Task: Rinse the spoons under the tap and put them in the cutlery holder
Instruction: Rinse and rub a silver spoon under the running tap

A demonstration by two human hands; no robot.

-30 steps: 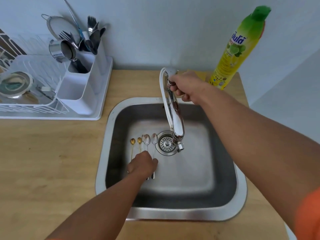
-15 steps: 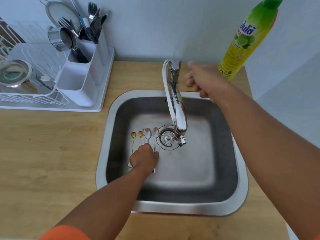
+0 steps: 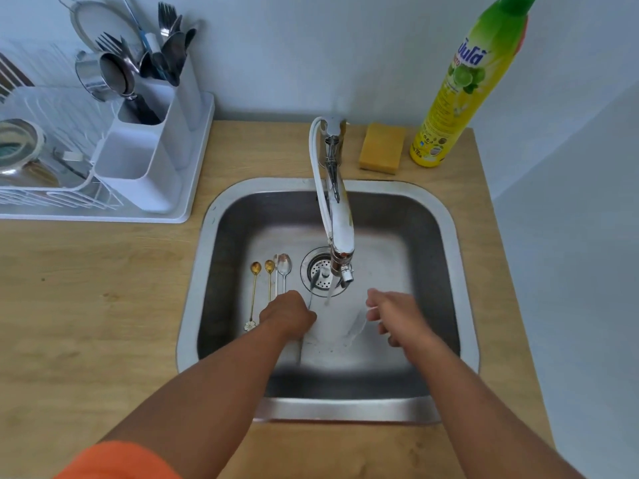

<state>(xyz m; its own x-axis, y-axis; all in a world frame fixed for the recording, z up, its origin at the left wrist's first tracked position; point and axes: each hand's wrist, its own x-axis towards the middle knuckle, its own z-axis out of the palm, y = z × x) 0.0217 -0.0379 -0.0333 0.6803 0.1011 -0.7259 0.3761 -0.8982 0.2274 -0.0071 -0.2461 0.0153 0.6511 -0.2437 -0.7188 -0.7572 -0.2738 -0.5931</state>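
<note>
Water runs from the chrome tap (image 3: 340, 216) into the steel sink (image 3: 345, 413). My left hand (image 3: 287, 314) is shut on the handle of a silver spoon (image 3: 314, 281), whose bowl sits over the drain beside the stream. My right hand (image 3: 394, 312) hovers low in the sink to the right of the stream, fingers loosely apart and holding nothing; it is motion-blurred. Two gold spoons (image 3: 256, 268) and two silver spoons (image 3: 285, 263) lie side by side on the sink floor, left of the drain. The white cutlery holder (image 3: 138, 171) stands at the back left with forks and spoons in its rear compartments.
A white dish rack (image 3: 52, 200) with a steel bowl adjoins the holder; a steel cup (image 3: 103, 76) and a strainer lean there. A yellow sponge (image 3: 382, 148) and a green-and-yellow dish soap bottle (image 3: 460, 88) stand behind the sink on the wooden counter (image 3: 86, 288).
My right hand left the tap handle and came down into the sink. Water now flows. My left hand lifted one silver spoon from the row and moved it right toward the stream.
</note>
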